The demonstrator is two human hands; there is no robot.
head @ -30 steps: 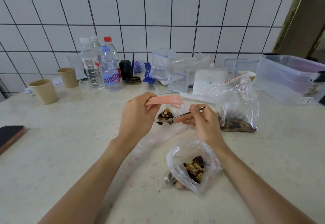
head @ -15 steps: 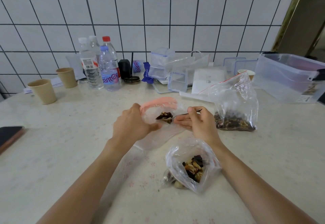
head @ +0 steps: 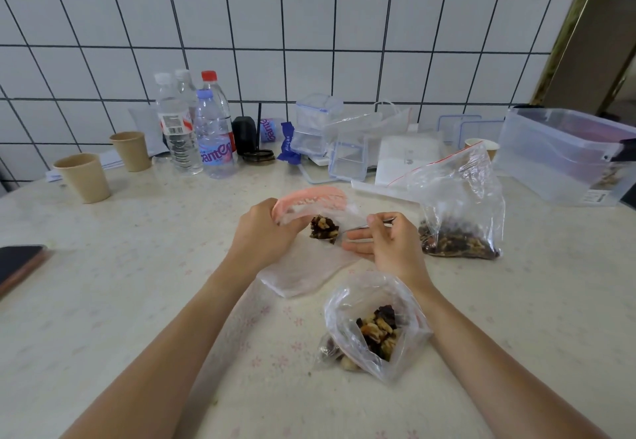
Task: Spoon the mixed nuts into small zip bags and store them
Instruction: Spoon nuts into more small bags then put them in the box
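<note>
While my left hand (head: 261, 232) pinches the pink-zipped mouth of the small zip bag (head: 303, 266) open, my right hand (head: 385, 246) grips the spoon (head: 358, 227) — its heap of mixed nuts (head: 323, 227) sits at the opening, not yet tipped. Step in hand: filling, I judge. Next move calls for pushing the bowl deeper and tilting. Source bag (head: 457, 218) stands right; one filled bag (head: 375, 328) lies nearer me, unsealed.
</note>
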